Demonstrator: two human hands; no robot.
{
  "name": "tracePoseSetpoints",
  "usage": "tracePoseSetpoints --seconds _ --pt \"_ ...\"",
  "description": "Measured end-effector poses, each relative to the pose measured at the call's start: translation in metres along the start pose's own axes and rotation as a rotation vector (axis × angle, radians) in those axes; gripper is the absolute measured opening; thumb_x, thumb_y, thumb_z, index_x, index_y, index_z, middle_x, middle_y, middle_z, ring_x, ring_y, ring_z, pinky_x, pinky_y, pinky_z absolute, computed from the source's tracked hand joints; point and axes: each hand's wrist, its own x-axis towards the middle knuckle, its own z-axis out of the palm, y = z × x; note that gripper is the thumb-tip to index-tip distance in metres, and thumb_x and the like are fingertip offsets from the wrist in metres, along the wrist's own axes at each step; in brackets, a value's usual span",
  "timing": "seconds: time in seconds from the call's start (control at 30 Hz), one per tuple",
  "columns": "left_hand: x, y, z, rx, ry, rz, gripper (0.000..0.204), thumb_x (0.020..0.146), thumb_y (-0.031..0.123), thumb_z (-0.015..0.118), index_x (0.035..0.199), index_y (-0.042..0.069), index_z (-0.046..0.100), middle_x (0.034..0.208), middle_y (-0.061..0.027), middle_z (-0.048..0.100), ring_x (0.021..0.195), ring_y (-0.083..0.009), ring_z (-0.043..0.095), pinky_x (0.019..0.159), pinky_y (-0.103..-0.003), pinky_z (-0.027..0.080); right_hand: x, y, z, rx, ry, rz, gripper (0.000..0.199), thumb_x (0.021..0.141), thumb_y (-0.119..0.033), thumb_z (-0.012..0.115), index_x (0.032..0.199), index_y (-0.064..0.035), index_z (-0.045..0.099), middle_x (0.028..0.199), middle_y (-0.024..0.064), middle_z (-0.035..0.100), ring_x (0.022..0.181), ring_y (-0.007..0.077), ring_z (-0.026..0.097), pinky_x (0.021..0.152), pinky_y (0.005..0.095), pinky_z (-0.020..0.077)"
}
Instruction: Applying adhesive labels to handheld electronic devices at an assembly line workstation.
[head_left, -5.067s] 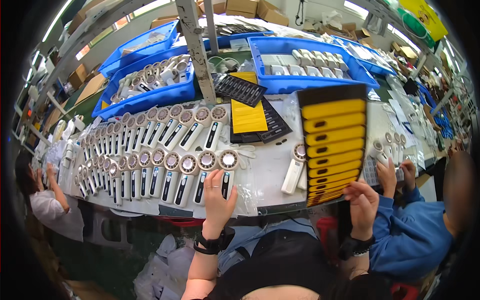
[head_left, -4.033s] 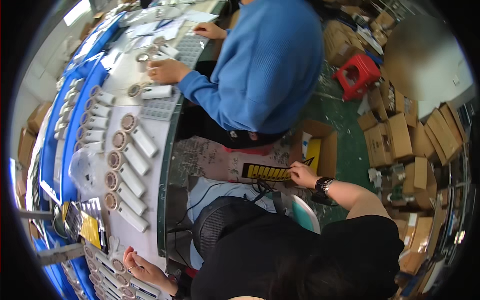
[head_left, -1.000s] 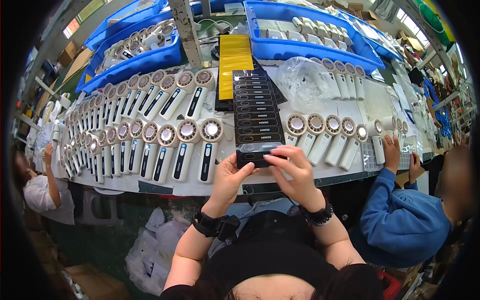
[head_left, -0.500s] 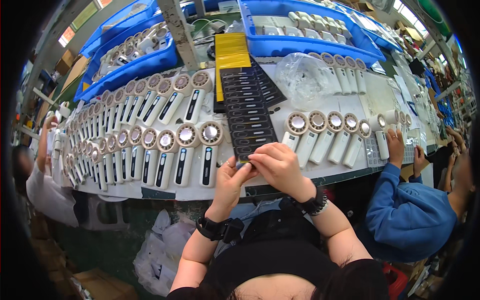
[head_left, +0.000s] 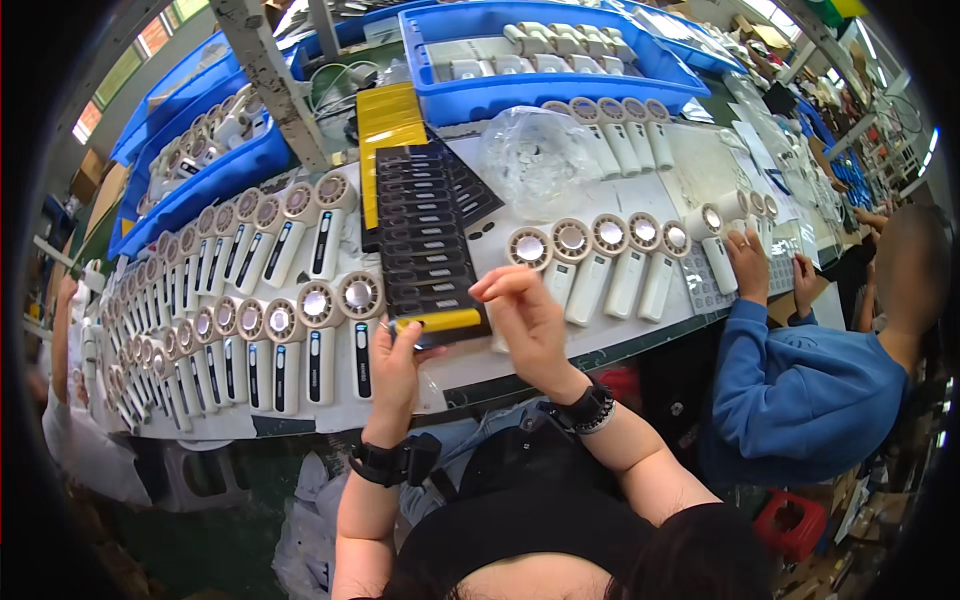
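My left hand (head_left: 396,375) pinches the near end of a long black sheet (head_left: 425,255), where a yellow strip (head_left: 450,322) shows. Dark oblong pieces line this sheet in rows. Just right of the strip, my right hand (head_left: 530,325) hovers above the table edge with thumb and fingertips drawn together; whatever they hold, if anything, is too small to make out. Closest to my left hand is a white handheld fan (head_left: 360,330) with a round beige head and a dark front panel. Beyond my right hand stands a row of fans with plain white handles (head_left: 592,285).
Many paneled fans (head_left: 285,345) fill the table's left side. A clear plastic bag (head_left: 535,155) lies behind the right row. Blue bins (head_left: 560,98) line the back, near a metal post (head_left: 265,80). A co-worker in a blue sweatshirt (head_left: 800,400) handles a fan at right.
My right hand has come away from my left, moving to the right. The sheet's yellow end strip now shows beside my left hand. The whole view has shifted, so the table appears further left.
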Motion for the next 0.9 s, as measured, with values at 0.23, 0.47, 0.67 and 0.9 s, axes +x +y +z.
tracePoseSetpoints --seconds 0.23,0.47,0.67,0.9 --pt "0.061 0.032 0.005 -0.199 -0.023 -0.058 0.024 0.093 0.014 0.05 0.112 0.0 0.049 0.106 -0.014 0.061 0.093 -0.0248 0.064 0.073 -0.028 0.057 -0.007 -0.014 -0.061 0.314 0.286 0.052 0.012 0.095 -0.009 0.046 0.101 -0.0016 0.053 0.095 0.0089 0.058 0.079 0.0138 0.053 0.074 0.0263 0.0443" --pt "0.024 -0.004 0.022 -0.59 -0.054 -0.228 0.024 0.094 0.012 0.048 0.112 -0.003 0.049 0.11 -0.0186 0.059 0.104 -0.0277 0.06 0.085 -0.029 0.053 -0.043 -0.017 -0.094 0.156 0.421 0.231 0.021 0.092 -0.008 0.051 0.111 0.0011 0.054 0.096 0.0074 0.06 0.076 0.0112 0.054 0.073 0.025 0.0445" --pt "0.025 -0.018 0.007 -0.566 0.009 -0.224 0.022 0.096 0.011 0.044 0.109 -0.006 0.049 0.11 -0.021 0.058 0.106 -0.0299 0.059 0.087 -0.03 0.053 -0.049 -0.012 -0.099 0.176 0.421 0.262 0.023 0.09 -0.008 0.052 0.111 0.0013 0.054 0.097 0.0075 0.06 0.076 0.0111 0.055 0.073 0.0246 0.0446" --pt "0.033 -0.008 0.033 -0.369 0.047 -0.042 0.023 0.098 0.012 0.038 0.102 -0.008 0.049 0.11 -0.0203 0.058 0.105 -0.0308 0.06 0.085 -0.031 0.053 -0.051 -0.008 -0.094 0.182 0.381 0.286 0.022 0.09 -0.008 0.053 0.111 0.001 0.055 0.097 0.0075 0.06 0.075 0.011 0.055 0.072 0.0245 0.0448"
